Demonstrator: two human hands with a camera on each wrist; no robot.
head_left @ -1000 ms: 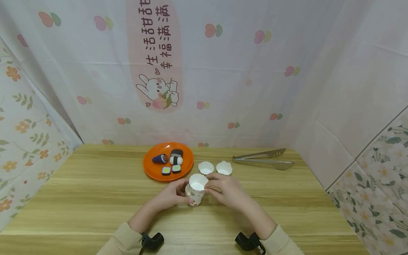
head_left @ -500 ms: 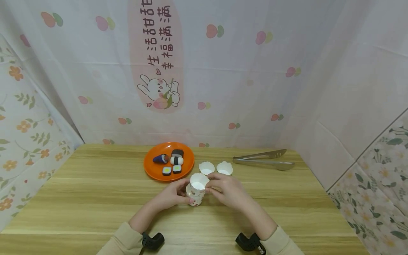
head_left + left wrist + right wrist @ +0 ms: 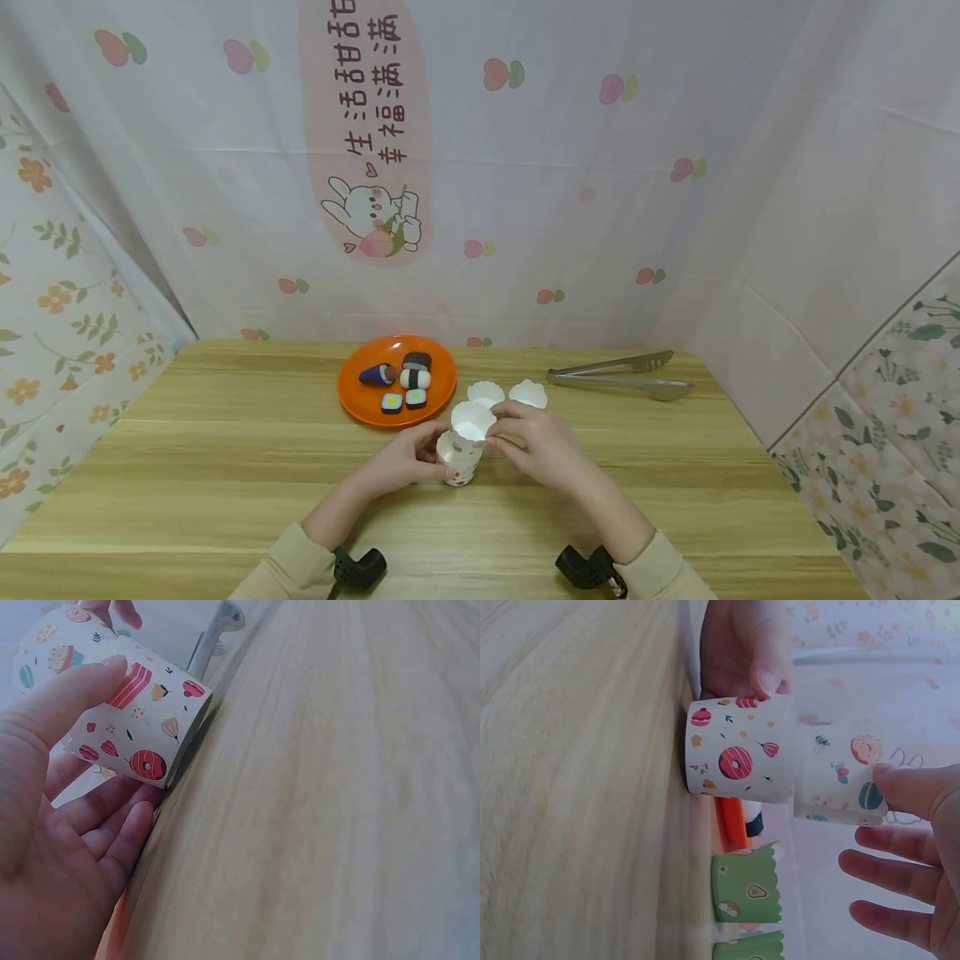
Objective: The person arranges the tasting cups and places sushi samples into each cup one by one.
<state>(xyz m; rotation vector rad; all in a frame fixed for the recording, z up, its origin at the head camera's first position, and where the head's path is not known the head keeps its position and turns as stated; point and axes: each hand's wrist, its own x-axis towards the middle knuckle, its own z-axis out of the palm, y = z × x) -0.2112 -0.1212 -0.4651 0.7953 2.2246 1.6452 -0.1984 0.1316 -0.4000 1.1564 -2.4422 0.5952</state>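
A white paper baking cup (image 3: 460,469) printed with pink doughnuts stands upright on the wooden table. My left hand (image 3: 407,458) holds it at the side, thumb across its wall (image 3: 142,720). Above it, a second white paper baking cup (image 3: 472,423), with a teal macaron print, is pinched at its side by my right hand (image 3: 536,442). In the right wrist view this upper cup (image 3: 840,776) sits at the lower cup's mouth (image 3: 739,750), slightly offset; whether its base is still inside is unclear. The other right fingers (image 3: 889,874) spread away from the cup.
Two green-walled paper cups (image 3: 528,394) (image 3: 746,885) stand just beyond my hands. An orange plate (image 3: 352,400) with several toy sushi pieces (image 3: 414,377) lies at the back left. Metal tongs (image 3: 618,377) rest at the back right, before a curtain (image 3: 562,208).
The upper cup has risen a little and shifted right with my right hand, showing more of the lower cup's mouth. My left hand and the lower cup have stayed put.
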